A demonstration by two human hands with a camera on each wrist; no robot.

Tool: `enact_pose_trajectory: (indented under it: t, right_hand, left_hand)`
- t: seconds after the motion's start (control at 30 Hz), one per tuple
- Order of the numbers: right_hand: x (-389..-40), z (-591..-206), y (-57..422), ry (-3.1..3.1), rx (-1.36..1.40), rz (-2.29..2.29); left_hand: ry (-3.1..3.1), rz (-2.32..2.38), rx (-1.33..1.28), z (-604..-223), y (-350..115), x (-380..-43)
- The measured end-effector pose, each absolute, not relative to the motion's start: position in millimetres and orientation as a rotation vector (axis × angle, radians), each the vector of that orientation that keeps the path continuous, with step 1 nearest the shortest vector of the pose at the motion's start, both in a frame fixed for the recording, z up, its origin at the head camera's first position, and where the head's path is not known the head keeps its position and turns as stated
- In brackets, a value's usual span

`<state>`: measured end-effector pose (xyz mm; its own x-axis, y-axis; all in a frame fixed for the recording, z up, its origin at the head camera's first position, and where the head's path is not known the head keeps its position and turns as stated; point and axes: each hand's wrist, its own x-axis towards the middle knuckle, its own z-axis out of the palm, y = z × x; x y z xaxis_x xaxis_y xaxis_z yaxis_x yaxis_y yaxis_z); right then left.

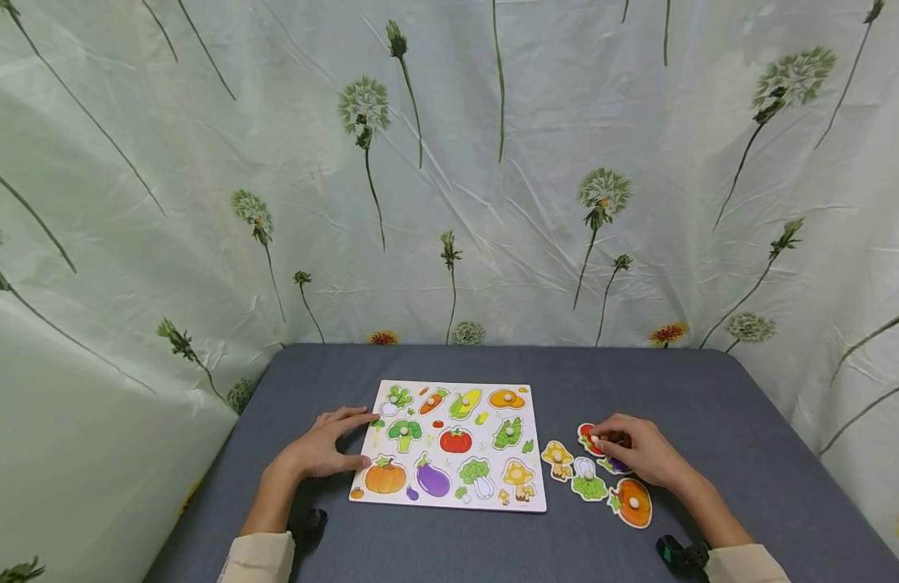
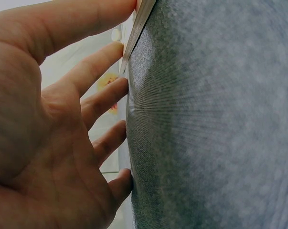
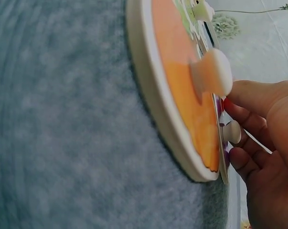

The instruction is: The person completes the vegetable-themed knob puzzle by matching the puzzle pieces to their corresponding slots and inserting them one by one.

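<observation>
My left hand (image 1: 325, 445) spreads along the left side of a white vegetable puzzle board (image 1: 449, 504), its thumb and index finger touching the edge. In the left wrist view, the other fingers of the left hand (image 2: 62, 124) rest straight on the cloth. To the board's right, my right hand (image 1: 642, 449) pinches the knob of a red tomato piece (image 1: 584, 434) between thumb and index finger. Under that hand an eggplant piece (image 1: 615, 465) is partly covered. In the right wrist view an orange pumpkin piece (image 3: 182, 86) stands nearest the camera, before the right hand (image 3: 272, 133).
A mushroom piece (image 1: 557, 458) and a leafy cabbage piece (image 1: 590, 486) lie between the board and my right hand. Several knobbed pieces, such as the broccoli (image 1: 404, 441), sit on the board. Grey cloth (image 1: 449, 546) covers the table, and a flowered curtain (image 1: 449, 186) hangs behind.
</observation>
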<state>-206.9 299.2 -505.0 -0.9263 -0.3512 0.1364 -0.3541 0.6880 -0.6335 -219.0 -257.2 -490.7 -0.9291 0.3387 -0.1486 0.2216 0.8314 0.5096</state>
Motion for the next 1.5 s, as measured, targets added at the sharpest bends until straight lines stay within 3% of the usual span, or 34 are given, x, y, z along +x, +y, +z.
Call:
enact_pose_trajectory:
  t: [0.47, 1.5]
  right_hand:
    - [-203, -502, 292, -2.844, 0.277, 1.013]
    - [-210, -487, 246, -2.740, 0.339, 0.899]
  left_hand:
    - [2.779, 0.722, 0.447, -491, -257, -220]
    - [2.777, 0.716, 0.441, -493, -258, -221]
